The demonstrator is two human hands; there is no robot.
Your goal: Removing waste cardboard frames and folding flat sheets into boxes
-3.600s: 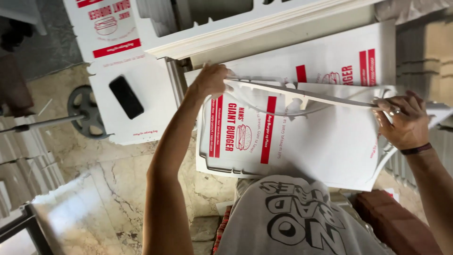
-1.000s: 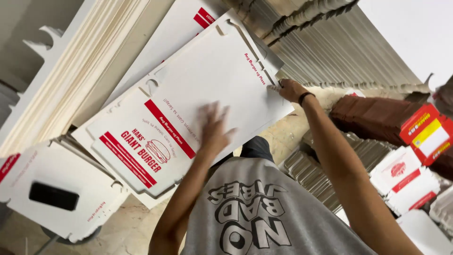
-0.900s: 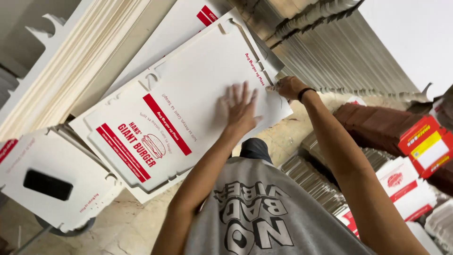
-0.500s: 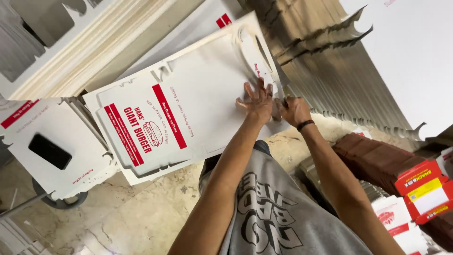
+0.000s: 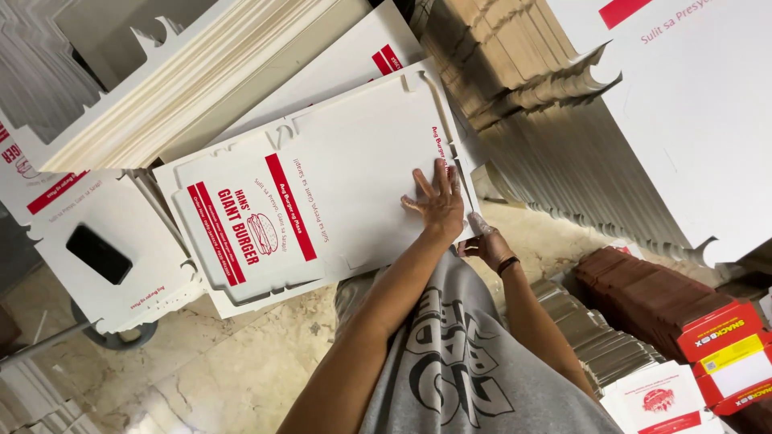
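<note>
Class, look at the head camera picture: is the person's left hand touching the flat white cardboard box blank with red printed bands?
Touching. The head view shows the left hand lying palm-down, fingers spread, on the flat white cardboard box blank with red printed bands, no gap visible.

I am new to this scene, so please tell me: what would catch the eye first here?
The flat white box blank with red stripes lies in the middle, the left hand pressed on its right part. The right hand grips its lower right edge. A black phone rests on another blank at left.
</note>
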